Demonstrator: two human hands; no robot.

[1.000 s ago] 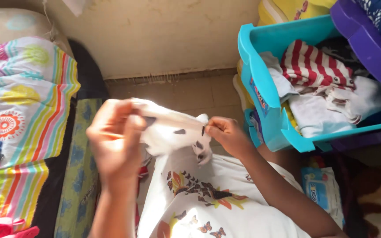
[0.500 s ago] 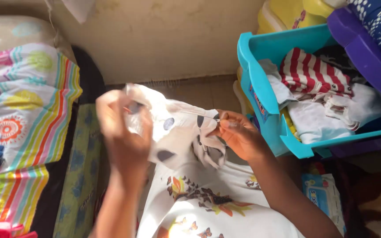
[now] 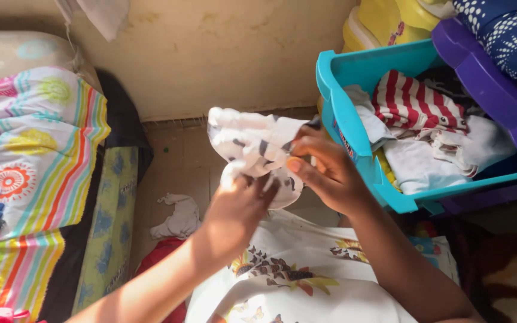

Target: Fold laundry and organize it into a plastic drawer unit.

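White cloth with dark spots [image 3: 252, 146], bunched up, held in the air just beside the turquoise bin [image 3: 354, 140], above my lap. My left hand [image 3: 237, 206] pinches its lower edge from below, fingers closed on fabric. My right hand [image 3: 324, 173] clamps the right side, thumb on top. Risk as I see it: the left grip is shallow, so the bundle could slip loose and drop onto the floor by the small white rag [image 3: 178, 218]. Versus a second ago: the cloth was stretched wide between both hands; now it's gathered, the hands are close together, and the left hand sits lower.
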